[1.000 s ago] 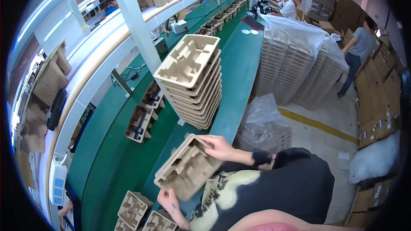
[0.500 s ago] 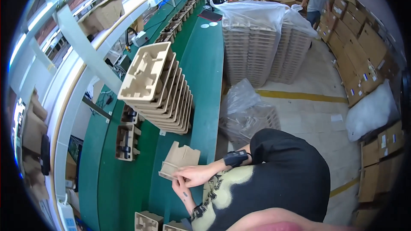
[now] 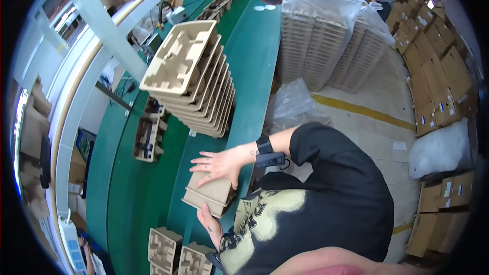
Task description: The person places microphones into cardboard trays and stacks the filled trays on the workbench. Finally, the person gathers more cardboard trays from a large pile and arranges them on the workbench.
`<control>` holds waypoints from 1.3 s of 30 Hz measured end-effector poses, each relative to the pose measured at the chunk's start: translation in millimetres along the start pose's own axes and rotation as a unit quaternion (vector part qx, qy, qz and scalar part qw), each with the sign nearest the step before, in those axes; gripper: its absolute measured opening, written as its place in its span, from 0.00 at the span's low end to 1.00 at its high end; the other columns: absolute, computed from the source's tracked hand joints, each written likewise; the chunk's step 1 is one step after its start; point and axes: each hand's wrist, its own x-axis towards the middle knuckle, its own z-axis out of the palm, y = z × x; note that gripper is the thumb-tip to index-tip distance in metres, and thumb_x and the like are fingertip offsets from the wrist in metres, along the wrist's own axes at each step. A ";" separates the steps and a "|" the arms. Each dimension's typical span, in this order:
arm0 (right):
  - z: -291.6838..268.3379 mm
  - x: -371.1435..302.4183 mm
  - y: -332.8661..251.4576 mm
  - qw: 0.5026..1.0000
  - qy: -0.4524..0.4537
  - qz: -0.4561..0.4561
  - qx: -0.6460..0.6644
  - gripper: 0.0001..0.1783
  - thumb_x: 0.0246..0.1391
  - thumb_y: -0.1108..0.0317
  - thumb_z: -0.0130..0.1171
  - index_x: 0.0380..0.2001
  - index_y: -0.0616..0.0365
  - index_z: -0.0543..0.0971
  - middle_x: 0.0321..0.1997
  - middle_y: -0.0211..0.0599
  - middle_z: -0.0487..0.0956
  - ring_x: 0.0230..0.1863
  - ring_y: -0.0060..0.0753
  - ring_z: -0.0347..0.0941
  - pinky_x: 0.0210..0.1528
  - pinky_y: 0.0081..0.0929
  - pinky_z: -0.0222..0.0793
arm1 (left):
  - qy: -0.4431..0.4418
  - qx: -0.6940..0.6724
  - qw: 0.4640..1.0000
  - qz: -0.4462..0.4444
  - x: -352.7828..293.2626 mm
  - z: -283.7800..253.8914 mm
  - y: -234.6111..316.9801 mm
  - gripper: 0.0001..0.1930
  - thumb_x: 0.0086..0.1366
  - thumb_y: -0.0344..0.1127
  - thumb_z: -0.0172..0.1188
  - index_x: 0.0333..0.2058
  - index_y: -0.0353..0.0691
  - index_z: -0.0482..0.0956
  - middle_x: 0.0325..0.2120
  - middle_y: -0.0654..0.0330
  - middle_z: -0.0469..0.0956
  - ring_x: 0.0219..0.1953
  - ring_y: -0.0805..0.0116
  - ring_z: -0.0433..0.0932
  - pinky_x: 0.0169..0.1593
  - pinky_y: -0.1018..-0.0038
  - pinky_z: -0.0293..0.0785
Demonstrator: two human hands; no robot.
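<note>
A tan moulded-pulp tray (image 3: 206,198) rests on the green bench below the tall stack, a raised rim running across it. My right hand (image 3: 219,165), wearing a black wrist device, lies flat on its upper face with fingers spread. At the near end, my left hand (image 3: 209,224) grips the tray's edge, one digit showing against the side; its other fingers are hidden. Just beyond my right hand rises a leaning stack of similar trays (image 3: 178,61), hollow sides up.
Trays with dark parts (image 3: 147,140) line the green belt on the left. More trays (image 3: 165,249) sit at the near end. Plastic-covered tray stacks (image 3: 316,40) stand beyond the bench, and cardboard boxes (image 3: 438,76) line the right. Two people are at the back.
My right hand has moved from the tray's near edge to spread flat over its upper face. My left hand shows more clearly at the near end. The whole view has shifted.
</note>
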 end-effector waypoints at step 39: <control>144.7 54.2 107.5 0.811 0.333 0.415 0.242 0.23 0.54 0.76 0.49 0.55 0.59 0.70 0.53 0.48 0.75 0.54 0.45 0.72 0.56 0.34 0.65 | 0.121 0.578 0.805 -0.051 -1.8 -52.3 -41.7 0.25 0.64 0.44 0.50 0.53 0.31 0.65 0.19 0.45 0.77 0.25 0.45 0.79 0.31 0.54 0.75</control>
